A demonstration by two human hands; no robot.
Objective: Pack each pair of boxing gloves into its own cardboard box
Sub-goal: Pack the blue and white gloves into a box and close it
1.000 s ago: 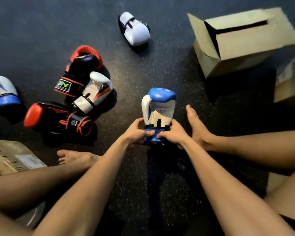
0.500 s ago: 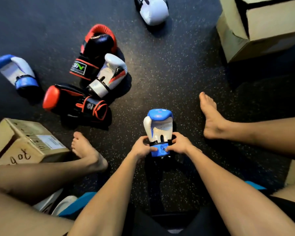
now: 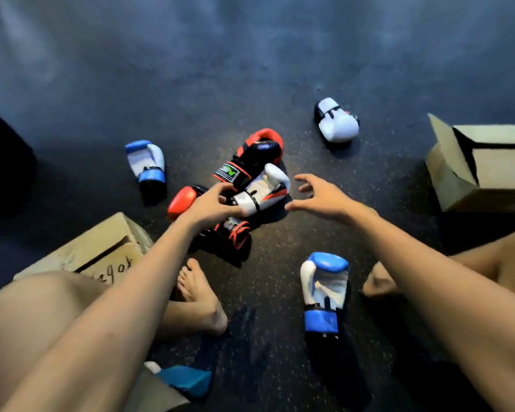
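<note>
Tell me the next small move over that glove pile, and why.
Likely pinch the cuff of the white-and-red glove with the left hand and lift it off the black-and-red gloves. Its fingers are at that cuff, grip unclear, the right hand is open beside the glove, and a similar white glove lies alone farther out.

right box [image 3: 503, 171] edge-cropped, left box [image 3: 101, 245] leg-covered

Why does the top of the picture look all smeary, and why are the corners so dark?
Head view: the far floor looks smeared, probably from motion blur. The light is brightest on the glove pile in the middle and fades towards the corners. The near blue-and-white glove casts a dark shadow towards the camera.
</note>
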